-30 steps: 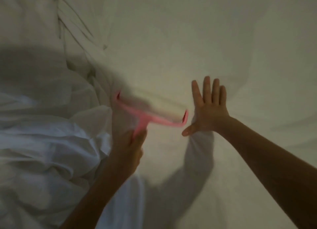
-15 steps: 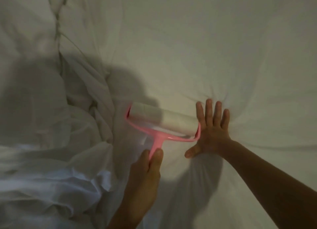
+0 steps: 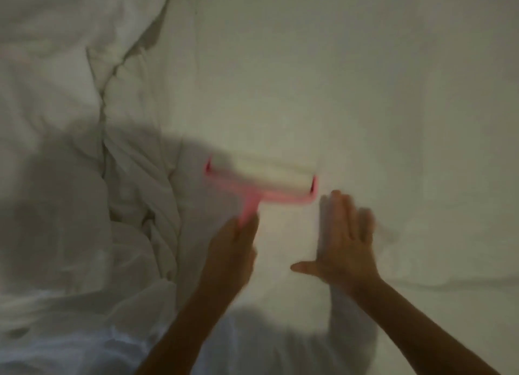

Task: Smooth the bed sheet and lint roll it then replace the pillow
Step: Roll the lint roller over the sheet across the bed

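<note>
lint roller point(image 3: 261, 178), blurred, has advanced past the right hand point(image 3: 345, 245), which lies spread flat on the white bed sheet point(image 3: 365, 79). left hand point(image 3: 230, 251) grips the pink handle; rumpled duvet point(image 3: 56, 121) lies to its left.

left hand point(image 3: 230, 251) grips pink lint roller point(image 3: 261, 180) | right hand point(image 3: 344, 242) flat on bed sheet point(image 3: 365, 93)

My left hand point(image 3: 233, 251) and right hand point(image 3: 345, 248) are both bare, and so are my wrists. My left forearm point(image 3: 182, 327) and right forearm point(image 3: 421, 318) show uncovered to the bottom edge of the view. Blur smears my fingers point(image 3: 337, 214), so their nails and finer details cannot be told, and dim light leaves both arms in shadow
</note>
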Motion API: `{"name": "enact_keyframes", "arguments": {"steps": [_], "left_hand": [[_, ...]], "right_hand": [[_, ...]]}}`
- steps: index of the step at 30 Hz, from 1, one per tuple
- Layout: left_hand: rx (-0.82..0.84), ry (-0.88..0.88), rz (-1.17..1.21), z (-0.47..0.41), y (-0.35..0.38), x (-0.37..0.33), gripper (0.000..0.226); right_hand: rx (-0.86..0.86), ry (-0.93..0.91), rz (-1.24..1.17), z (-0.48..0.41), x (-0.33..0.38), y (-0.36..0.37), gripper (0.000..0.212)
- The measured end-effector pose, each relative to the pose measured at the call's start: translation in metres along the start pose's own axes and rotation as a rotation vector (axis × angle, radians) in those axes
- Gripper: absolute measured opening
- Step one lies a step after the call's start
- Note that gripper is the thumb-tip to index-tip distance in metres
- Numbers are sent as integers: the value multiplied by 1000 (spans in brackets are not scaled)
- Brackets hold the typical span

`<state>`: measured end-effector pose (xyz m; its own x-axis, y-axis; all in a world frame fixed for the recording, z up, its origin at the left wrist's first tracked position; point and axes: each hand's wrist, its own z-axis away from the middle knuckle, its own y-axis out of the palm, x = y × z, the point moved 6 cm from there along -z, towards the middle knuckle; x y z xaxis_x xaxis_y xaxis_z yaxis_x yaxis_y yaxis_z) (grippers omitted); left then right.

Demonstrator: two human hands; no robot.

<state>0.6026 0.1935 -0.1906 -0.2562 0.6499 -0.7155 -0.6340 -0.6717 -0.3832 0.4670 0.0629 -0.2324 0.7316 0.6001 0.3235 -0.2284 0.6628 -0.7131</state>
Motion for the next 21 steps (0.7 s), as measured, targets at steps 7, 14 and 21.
{"name": "enact_keyframes", "arguments": {"steps": [7, 14, 21], "left_hand": [[-6, 31, 62, -63, 9, -36, 46], [49, 48, 107, -125, 22, -93, 41], [94, -41, 64, -77, 11, -46, 39]], "right_hand": [[-43, 116, 62, -96, 2, -65, 150], [48, 156, 49, -107, 2, -56, 145], [108, 161, 76, -111, 2, -52, 144]]}}
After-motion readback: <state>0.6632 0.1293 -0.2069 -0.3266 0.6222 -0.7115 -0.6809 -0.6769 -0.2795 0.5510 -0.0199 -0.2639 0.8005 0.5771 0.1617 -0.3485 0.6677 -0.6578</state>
